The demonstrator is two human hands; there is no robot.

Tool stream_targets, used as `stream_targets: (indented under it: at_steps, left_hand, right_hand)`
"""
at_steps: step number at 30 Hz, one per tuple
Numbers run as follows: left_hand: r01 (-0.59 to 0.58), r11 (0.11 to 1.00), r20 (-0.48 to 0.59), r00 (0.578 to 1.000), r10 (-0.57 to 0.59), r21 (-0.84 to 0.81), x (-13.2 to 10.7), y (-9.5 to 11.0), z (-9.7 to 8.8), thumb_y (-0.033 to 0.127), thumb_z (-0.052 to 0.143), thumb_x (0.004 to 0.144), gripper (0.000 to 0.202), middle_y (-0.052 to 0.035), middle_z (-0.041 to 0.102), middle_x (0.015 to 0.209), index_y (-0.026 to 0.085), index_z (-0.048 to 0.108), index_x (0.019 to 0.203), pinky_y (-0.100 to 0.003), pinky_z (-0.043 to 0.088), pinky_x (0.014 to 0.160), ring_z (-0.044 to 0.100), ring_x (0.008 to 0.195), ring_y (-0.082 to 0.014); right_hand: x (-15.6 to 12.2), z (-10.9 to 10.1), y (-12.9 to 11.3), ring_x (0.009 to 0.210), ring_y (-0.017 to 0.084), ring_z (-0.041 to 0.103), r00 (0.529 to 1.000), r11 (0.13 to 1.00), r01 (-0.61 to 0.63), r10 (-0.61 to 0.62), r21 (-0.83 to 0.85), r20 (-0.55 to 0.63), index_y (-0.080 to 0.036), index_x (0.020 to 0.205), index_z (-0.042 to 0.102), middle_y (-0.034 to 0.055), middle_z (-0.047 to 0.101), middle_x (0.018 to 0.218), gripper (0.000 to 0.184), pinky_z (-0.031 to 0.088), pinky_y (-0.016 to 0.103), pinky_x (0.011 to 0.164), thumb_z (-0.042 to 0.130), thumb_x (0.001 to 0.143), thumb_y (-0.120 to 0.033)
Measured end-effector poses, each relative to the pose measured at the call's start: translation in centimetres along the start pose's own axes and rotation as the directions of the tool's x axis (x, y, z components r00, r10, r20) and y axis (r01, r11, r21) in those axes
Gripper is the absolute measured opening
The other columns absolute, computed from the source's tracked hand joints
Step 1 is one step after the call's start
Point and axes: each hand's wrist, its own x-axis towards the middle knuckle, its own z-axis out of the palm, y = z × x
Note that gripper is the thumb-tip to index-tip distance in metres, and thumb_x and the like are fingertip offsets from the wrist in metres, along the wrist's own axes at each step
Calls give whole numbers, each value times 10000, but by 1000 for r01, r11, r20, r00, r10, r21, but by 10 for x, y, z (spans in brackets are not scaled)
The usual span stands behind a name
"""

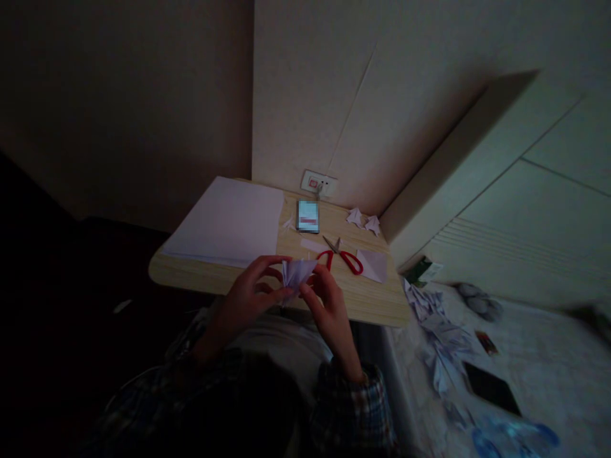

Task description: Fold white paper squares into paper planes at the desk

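A small folded piece of white paper [296,273] is held between both hands above the near edge of a light wooden table [372,300]. My left hand [251,294] pinches its left side, fingers curled round it. From the right, my right hand [327,304] grips the paper with closed fingers. Red-handled scissors [342,257] lie on the table just beyond my right hand. A stack of white sheets [228,222] covers the table's left half.
A phone [308,215] with a lit screen lies near the wall socket [318,184]. Folded paper shapes [363,220] sit at the far right corner, a folded sheet [373,263] beside the scissors. More paper pieces [436,331] and a dark flat object [491,387] lie on the bed at right.
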Motion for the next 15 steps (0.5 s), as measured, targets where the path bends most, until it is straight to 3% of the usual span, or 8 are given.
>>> stream_targets:
  at_steps: [6, 9, 15]
  left_hand:
    - [-157, 959, -1, 987, 161, 235, 0, -8, -1, 286, 716, 688, 396, -45, 613, 986, 213, 644, 1070, -236, 449, 580, 550, 777, -163]
    - [-179, 930, 24, 983, 181, 320, 0, -8, -1, 281, 734, 668, 422, -32, 632, 897, 215, 655, 1078, -263, 440, 611, 529, 714, -162]
    - [-131, 958, -28, 989, 143, 256, -1, -6, -1, 302, 721, 680, 466, -66, 650, 1101, 219, 616, 1127, -332, 480, 772, 597, 856, -203]
  right_hand:
    - [-1, -2, -2, 861, 173, 607, 999, 999, 45, -45, 13, -3, -242, 1184, 564, 57, 634, 1117, 365, 517, 302, 747, 593, 834, -345]
    - [1, -2, -1, 852, 172, 618, 999, 1000, 5, -5, -7, -40, -237, 1110, 604, 48, 656, 1071, 293, 521, 295, 732, 610, 824, -301]
    - [3, -2, 1, 710, 138, 634, 996, 1000, -17, 18, 17, -82, -231, 999, 639, 22, 681, 930, 167, 518, 282, 682, 585, 841, -237]
